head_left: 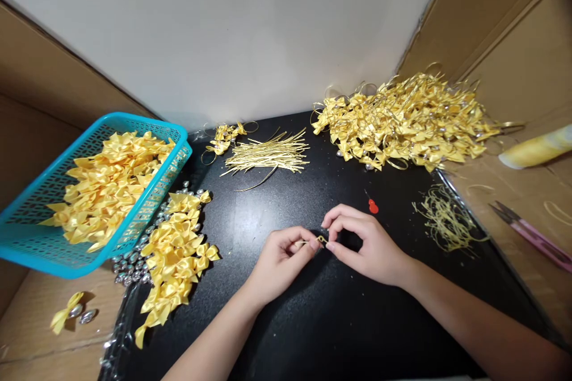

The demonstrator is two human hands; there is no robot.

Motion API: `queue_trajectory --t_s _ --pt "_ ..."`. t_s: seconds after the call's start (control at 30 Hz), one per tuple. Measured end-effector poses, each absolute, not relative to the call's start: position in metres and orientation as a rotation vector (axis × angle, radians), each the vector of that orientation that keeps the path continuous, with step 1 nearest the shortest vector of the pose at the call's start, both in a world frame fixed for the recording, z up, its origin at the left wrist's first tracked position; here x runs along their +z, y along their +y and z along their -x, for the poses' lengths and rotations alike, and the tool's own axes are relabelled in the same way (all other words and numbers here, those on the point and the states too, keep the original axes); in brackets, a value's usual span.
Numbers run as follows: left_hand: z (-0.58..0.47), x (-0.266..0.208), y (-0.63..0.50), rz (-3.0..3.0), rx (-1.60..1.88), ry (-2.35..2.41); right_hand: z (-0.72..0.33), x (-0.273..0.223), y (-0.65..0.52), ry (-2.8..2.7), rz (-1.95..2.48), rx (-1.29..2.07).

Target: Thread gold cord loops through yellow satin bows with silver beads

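Observation:
Over the middle of the black board, my left hand [288, 259] pinches a short gold cord between thumb and forefinger. A small loop in the gold cord [320, 239] shows just past those fingertips. My right hand [369, 244] is curled beside it, thumb and forefinger closed together at the loop's right side; the cord's end there is largely hidden. Beyond the hands lies a bundle of straight gold cords [268, 153]. A needle threader with a red handle [373, 206] rests just above my right hand.
A blue basket [185, 146] of yellow bows stands left. Loose yellow bows [176, 250] and silver beads [131, 268] lie beside it. Finished bows with cord loops [406, 122] are heaped at back right. Cord scraps [447, 217], pink thread snips [536, 238] and a yellow roll [538, 147] are right.

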State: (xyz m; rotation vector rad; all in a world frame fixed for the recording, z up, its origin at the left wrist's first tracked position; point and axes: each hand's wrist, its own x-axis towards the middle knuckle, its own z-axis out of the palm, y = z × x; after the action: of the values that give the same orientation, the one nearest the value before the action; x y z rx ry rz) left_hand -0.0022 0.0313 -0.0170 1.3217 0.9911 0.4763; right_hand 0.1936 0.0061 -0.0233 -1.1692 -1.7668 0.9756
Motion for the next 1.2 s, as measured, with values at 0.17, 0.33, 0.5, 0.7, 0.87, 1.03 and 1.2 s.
queue_trajectory --t_s 0.17,0.33,0.5,0.7,0.87,1.03,1.2 --pt "0.0 -0.018 0.03 -1.336 0.503 0.992 -0.194 -0.023 0.006 -1.733 1.121 0.983" --pt "0.001 -0.02 0.03 -1.338 0.498 0.961 -0.187 -0.027 0.0 -1.651 1.114 1.116" --pt "0.002 -0.023 0.029 -1.324 0.459 0.953 -0.177 -0.03 -0.003 -1.575 1.182 1.0" --pt "0.003 -0.023 0.031 -1.326 0.438 0.966 -0.177 -0.031 -0.002 -1.612 1.145 0.848" --pt "0.003 -0.023 0.031 -1.328 0.454 0.978 -0.178 -0.032 -0.001 -1.651 1.127 0.75" --pt "0.002 -0.022 0.031 -1.309 0.456 0.987 -0.179 -0.032 0.0 -1.636 1.1 0.788" --pt "0.002 -0.022 0.031 -1.289 0.444 1.009 -0.181 -0.033 -0.001 -1.627 1.083 0.84"
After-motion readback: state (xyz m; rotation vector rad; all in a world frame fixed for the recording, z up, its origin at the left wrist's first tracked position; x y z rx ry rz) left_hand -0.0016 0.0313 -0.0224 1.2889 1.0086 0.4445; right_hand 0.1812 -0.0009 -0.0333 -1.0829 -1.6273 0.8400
